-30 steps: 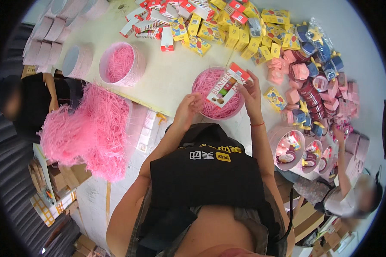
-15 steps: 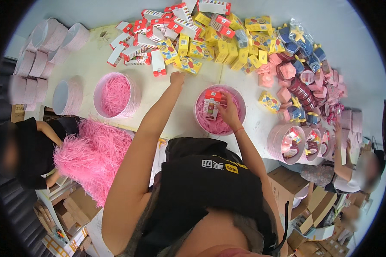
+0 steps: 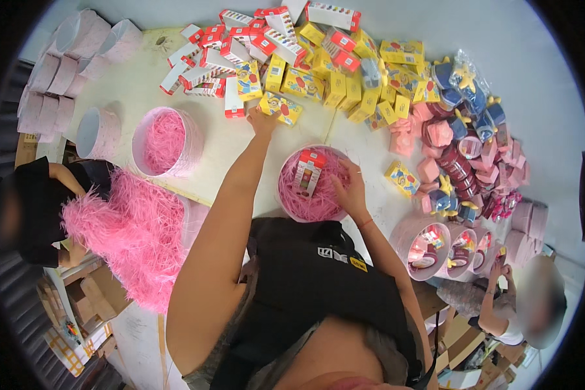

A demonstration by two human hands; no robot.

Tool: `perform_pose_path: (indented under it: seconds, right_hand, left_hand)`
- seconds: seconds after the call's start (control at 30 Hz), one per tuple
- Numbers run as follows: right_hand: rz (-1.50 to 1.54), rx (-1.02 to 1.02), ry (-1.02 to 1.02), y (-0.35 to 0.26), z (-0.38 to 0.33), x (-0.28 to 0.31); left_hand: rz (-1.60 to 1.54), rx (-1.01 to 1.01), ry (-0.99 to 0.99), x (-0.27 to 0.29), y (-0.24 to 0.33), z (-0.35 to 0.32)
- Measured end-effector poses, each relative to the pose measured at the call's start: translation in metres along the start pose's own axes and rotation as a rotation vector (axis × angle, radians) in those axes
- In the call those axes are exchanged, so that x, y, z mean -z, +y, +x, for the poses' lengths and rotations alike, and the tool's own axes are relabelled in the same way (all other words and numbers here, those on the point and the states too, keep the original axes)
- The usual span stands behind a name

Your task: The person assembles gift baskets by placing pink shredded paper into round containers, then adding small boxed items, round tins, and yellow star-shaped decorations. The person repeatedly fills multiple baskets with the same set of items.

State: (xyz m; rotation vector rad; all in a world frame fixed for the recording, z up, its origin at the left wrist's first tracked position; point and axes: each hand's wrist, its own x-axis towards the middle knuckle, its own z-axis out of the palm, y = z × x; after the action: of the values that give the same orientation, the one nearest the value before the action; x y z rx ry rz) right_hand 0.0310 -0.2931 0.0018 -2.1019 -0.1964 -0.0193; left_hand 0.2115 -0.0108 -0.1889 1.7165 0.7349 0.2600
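Note:
My left hand (image 3: 264, 122) reaches across the table and closes its fingers on the near edge of a small yellow box (image 3: 282, 109) at the front of the pile. In front of my body stands a round pale pink bucket (image 3: 282, 195) lined with pink shredded paper (image 3: 322, 207). A red and white box (image 3: 309, 170) lies tilted on the shreds. My right hand (image 3: 352, 192) is at the bucket's right side, fingers apart, holding no box; some fingertips sink into the shreds.
Behind are piles of red and white boxes (image 3: 231, 49), yellow boxes (image 3: 335, 88) and pink and blue items (image 3: 461, 133). Filled buckets (image 3: 421, 247) stand at right, another shred-lined bucket (image 3: 169, 140) at left. One person handles a pink shred heap (image 3: 136, 240); another works at far right.
My right hand has let go of the red and white box and moved to the bucket's right side. My left hand has come onto the yellow box.

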Motion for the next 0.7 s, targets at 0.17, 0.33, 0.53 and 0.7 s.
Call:
perform_pose_path:
  seconds: [0.17,0.33,0.53,0.7]
  right_hand:
    - [0.318,-0.215,0.218,0.007,-0.031,0.015]
    - [0.482,-0.245,0.046,-0.009,-0.037,0.035]
    - [1.137,-0.412,-0.208,-0.058,-0.009,0.069]
    - [1.304,-0.386,-0.285,-0.082,-0.021,0.087]
  left_hand:
    - [-0.395,0.129,-0.028,0.017,0.039,-0.057]
    - [-0.510,-0.052,-0.140,0.070,0.151,-0.136]
    - [-0.179,-0.804,-0.291,0.114,0.225,-0.260]
    - [0.041,-1.518,-0.521,0.132,0.198,-0.294]
